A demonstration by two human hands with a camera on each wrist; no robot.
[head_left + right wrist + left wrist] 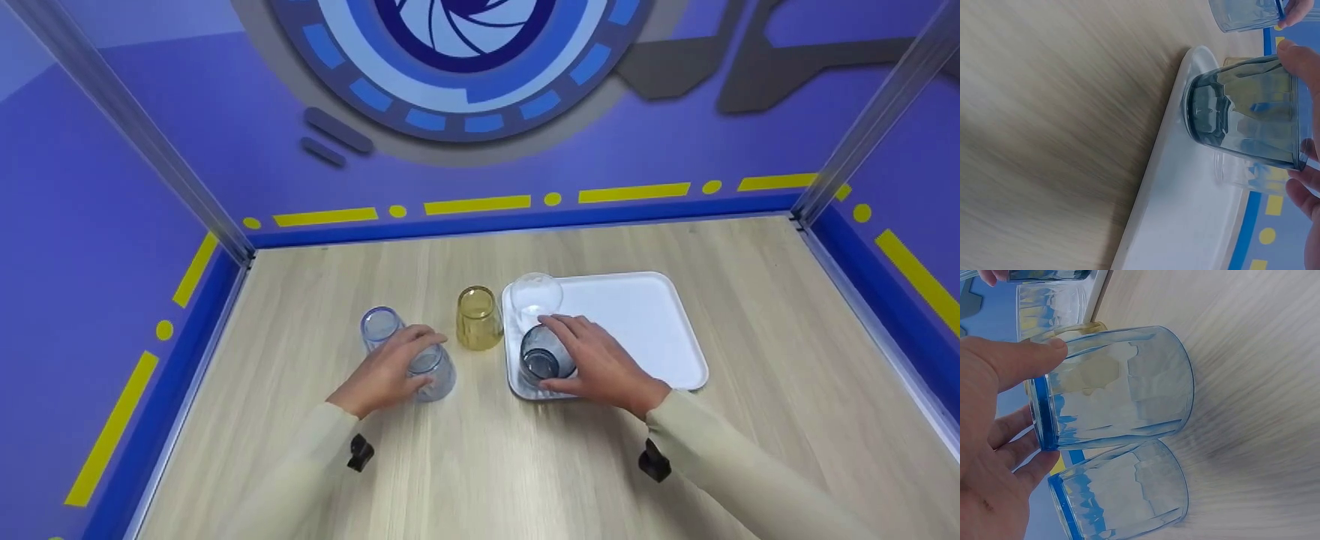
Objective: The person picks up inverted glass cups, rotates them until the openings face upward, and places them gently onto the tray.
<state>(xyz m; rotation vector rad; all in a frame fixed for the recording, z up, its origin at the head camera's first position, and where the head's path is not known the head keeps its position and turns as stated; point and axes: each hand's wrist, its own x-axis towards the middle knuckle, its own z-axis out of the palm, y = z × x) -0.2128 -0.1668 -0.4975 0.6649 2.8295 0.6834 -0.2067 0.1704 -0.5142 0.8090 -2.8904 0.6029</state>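
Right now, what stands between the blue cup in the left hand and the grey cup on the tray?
A yellow cup on the table, seen in the head view.

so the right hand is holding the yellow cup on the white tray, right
Not quite. The right hand grips a grey-blue cup on the white tray. The yellow cup stands untouched on the table, left of the tray. The head view shows it.

Both arms wear long, pale beige sleeves that reach the wrists, plain and unmarked, with soft folds in the cloth. Under each wrist sits a small black device, strapped on; the left hand [386,371] and right hand [600,364] are bare
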